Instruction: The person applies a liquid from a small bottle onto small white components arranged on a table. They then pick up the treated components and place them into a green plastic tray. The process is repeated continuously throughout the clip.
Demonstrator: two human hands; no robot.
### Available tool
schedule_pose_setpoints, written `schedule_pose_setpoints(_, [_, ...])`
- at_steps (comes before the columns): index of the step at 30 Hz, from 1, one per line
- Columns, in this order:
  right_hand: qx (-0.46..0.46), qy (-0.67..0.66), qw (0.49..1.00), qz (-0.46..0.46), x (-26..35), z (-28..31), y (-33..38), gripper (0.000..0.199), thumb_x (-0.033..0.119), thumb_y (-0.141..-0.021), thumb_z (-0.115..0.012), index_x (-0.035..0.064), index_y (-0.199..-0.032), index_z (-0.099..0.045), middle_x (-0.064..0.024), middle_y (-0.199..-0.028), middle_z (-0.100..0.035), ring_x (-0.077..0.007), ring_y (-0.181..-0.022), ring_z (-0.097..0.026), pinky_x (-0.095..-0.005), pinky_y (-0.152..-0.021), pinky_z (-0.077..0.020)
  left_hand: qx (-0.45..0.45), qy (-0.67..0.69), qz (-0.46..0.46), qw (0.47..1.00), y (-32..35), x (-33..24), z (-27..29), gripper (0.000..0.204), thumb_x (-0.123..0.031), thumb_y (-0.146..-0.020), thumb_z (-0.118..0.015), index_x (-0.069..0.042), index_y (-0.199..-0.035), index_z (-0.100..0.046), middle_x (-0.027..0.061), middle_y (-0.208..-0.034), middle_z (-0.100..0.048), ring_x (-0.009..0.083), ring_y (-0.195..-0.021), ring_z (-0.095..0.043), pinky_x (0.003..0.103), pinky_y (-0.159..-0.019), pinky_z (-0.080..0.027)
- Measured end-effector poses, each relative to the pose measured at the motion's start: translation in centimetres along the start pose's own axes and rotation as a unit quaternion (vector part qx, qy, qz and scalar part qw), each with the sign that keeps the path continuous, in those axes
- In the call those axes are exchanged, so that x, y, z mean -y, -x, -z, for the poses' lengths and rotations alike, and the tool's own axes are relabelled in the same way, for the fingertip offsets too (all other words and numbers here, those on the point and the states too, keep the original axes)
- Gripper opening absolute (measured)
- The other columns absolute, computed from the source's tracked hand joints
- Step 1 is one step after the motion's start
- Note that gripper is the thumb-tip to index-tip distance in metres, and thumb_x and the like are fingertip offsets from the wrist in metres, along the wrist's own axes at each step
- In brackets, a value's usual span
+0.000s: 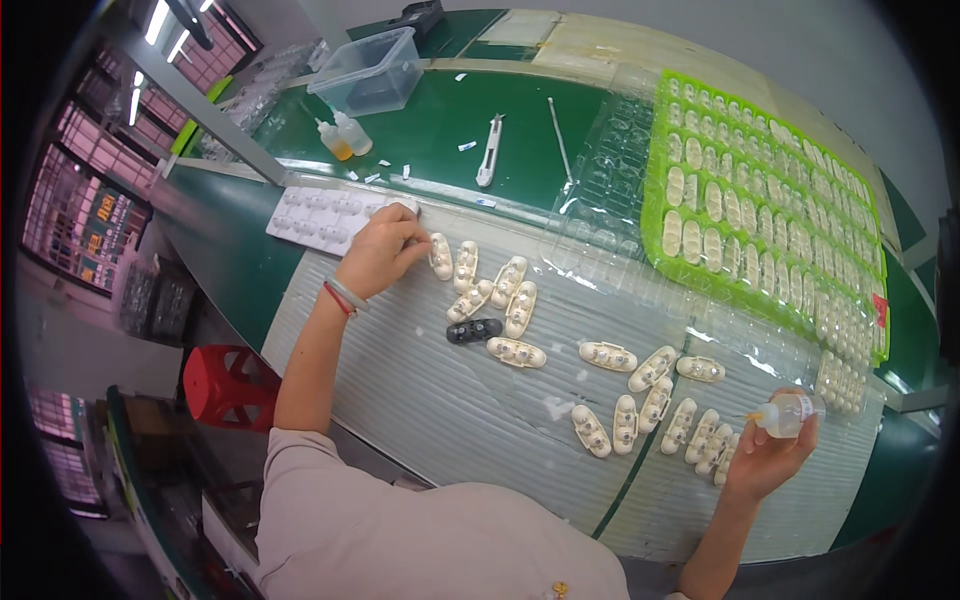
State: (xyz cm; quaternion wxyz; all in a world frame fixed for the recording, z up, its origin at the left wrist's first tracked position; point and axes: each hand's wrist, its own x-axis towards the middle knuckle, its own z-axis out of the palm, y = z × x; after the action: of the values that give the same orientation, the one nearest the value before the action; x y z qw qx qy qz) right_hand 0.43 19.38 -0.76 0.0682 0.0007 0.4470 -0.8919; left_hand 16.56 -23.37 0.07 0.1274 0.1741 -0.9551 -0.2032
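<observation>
My left hand (385, 248) is closed in a pinch at the left edge of a cream oval piece (441, 257) with small round metal-looking parts on it. What lies between its fingertips is hidden. More cream pieces (466, 266) and a single black piece (474, 331) of the same shape lie just to the right. In my right hand (765, 462), at the lower right, is a small translucent squeeze bottle (789, 415), tilted on its side with its orange-tinted tip pointing left. Several cream pieces (678, 426) lie in a loose row beside that hand.
A white tray (318, 216) with round hollows sits behind my left hand. Farther back are two small bottles (345, 135), a clear plastic box (370, 72), a utility knife (490, 150) and a thin stick (559, 138). A green tray (655, 225) full of cream pieces stands right, among clear blister trays (597, 180).
</observation>
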Motion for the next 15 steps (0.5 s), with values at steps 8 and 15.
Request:
schedule_pose_setpoints(8, [-0.044, -0.041, 0.998, -0.002, 1.1, 0.1, -0.5, 0.038, 0.039, -0.088, -0.047, 0.006, -0.107, -0.05, -0.0082, -0.086, -0.058, -0.0121, -0.054, -0.053, -0.022, -0.035, -0.0396, -0.031, -0.051, -0.163, 0.985, -6.1, -10.8, 1.8, 0.022, -0.001, -0.068, -0.068, -0.001, -0.089, -0.059, 0.0115, -0.091, -0.054, 0.0295, -0.086, -0.054, 0.035, -0.074, -0.044])
schedule_pose_setpoints(15, [0.095, -0.066, 0.991, -0.071, 0.8, 0.0, -0.2, 0.031, 0.025, -0.083, -0.057, 0.0045, -0.105, -0.049, -0.0078, -0.088, -0.059, -0.0159, -0.067, -0.061, -0.0299, -0.044, -0.0487, 0.157, 0.117, -0.483, 0.854, -15.9, -28.1, -10.2, 0.018, -0.016, -0.074, -0.069, -0.006, -0.088, -0.065, 0.0108, -0.087, -0.054, 0.0271, -0.086, -0.053, 0.036, -0.076, -0.044])
